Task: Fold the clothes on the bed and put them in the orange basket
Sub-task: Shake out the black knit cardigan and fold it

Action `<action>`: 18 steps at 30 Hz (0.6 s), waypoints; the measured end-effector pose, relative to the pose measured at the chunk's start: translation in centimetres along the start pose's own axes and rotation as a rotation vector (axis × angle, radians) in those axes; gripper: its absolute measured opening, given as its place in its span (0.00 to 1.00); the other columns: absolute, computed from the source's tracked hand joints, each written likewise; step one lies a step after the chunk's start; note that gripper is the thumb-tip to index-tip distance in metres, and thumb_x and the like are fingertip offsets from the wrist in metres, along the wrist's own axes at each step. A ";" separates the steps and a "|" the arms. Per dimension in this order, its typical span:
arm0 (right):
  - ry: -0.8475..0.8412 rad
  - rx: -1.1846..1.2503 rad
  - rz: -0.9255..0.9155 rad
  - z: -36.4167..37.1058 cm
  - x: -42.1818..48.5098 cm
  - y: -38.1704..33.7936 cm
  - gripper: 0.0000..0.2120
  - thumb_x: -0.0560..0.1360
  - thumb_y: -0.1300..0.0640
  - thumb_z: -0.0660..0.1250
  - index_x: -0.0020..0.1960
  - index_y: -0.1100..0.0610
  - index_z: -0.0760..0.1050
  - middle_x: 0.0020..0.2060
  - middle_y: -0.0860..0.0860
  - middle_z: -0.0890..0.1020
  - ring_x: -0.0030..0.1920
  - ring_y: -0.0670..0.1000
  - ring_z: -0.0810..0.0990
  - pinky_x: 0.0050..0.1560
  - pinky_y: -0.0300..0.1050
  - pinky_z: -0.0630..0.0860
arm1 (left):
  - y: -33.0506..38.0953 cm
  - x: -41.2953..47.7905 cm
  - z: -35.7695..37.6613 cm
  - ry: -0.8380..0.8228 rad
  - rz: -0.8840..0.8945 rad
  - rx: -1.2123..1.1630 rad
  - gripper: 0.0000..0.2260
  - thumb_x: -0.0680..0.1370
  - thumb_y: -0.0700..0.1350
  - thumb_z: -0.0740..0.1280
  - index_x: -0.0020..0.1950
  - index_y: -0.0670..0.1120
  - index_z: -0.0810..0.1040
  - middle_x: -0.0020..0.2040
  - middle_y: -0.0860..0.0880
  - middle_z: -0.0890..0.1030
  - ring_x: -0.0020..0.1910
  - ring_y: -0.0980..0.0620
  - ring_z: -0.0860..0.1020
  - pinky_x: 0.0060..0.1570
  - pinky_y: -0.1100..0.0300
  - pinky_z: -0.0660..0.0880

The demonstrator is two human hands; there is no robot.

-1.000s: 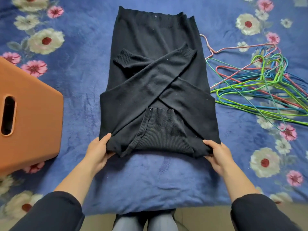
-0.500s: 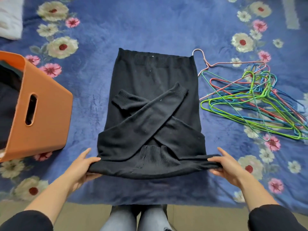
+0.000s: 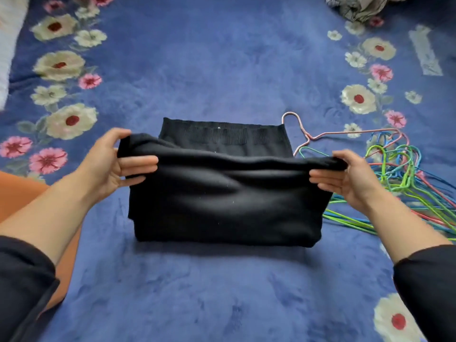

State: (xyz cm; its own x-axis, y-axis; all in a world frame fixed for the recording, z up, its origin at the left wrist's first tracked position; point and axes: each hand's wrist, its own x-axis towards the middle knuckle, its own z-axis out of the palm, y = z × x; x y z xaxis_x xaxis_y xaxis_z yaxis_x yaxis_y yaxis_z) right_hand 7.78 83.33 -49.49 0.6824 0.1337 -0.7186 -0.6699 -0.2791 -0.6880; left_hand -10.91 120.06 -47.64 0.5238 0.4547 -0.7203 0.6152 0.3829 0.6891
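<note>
Holding sweater (image 3: 222, 201) edge, basket (image 3: 14, 191) (orange) mostly cropped

Soft, even, bright daylight, faint shadow on the bed (image 3: 222, 292) beneath the black sweater (image 3: 227, 208), wide-angle bending at edges, slightly soft detail throughout

both hands, left (image 3: 112, 164) and right (image 3: 350, 178), pinching black sweater (image 3: 227, 201) (half folded), hangers (image 3: 394, 174) beside
</note>
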 end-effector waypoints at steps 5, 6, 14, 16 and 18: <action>0.030 0.216 -0.113 1.9 4.2 -1.7 0.06 0.79 0.51 0.58 0.49 0.49 0.72 0.45 0.54 0.84 0.42 0.51 0.84 0.44 0.44 0.77 | 1.6 4.8 1.7 -0.005 0.135 -0.086 0.06 0.78 0.52 0.60 0.52 0.54 0.73 0.50 0.48 0.85 0.48 0.50 0.83 0.52 0.51 0.74; 0.070 0.148 -0.125 2.3 4.8 -0.8 0.04 0.79 0.53 0.59 0.48 0.49 0.72 0.43 0.54 0.82 0.38 0.49 0.83 0.39 0.41 0.77 | 0.2 5.9 1.9 0.067 0.144 -0.026 0.05 0.77 0.52 0.62 0.51 0.54 0.73 0.50 0.48 0.83 0.50 0.50 0.81 0.53 0.51 0.74; 0.439 -0.727 -0.002 1.3 2.8 12.1 0.30 0.75 0.38 0.62 0.27 0.61 0.73 0.24 0.59 0.79 0.31 0.59 0.81 0.41 0.52 0.78 | -15.2 6.0 1.4 0.384 -0.053 0.301 0.29 0.68 0.63 0.73 0.59 0.44 0.77 0.54 0.47 0.82 0.54 0.48 0.79 0.51 0.52 0.76; 0.399 -0.798 0.178 1.5 1.7 14.4 0.36 0.68 0.25 0.59 0.33 0.60 0.76 0.29 0.59 0.82 0.35 0.61 0.82 0.45 0.55 0.79 | -16.0 5.2 2.3 0.337 -0.074 0.145 0.24 0.71 0.58 0.73 0.60 0.45 0.75 0.54 0.50 0.81 0.51 0.52 0.79 0.44 0.56 0.76; 0.372 -0.537 0.253 2.7 0.9 14.8 0.34 0.67 0.27 0.65 0.38 0.62 0.77 0.34 0.60 0.82 0.34 0.60 0.83 0.43 0.55 0.81 | -15.4 4.9 3.2 0.282 -0.124 -0.051 0.17 0.73 0.52 0.73 0.57 0.46 0.77 0.52 0.52 0.81 0.48 0.54 0.78 0.41 0.58 0.77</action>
State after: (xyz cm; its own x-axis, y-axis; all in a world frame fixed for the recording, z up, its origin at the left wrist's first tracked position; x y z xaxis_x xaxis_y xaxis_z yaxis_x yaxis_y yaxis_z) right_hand -2.26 81.85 -60.61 0.6434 -0.3053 -0.7020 -0.6499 -0.7025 -0.2900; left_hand -15.98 113.82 -62.02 0.2581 0.6045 -0.7536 0.6302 0.4859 0.6056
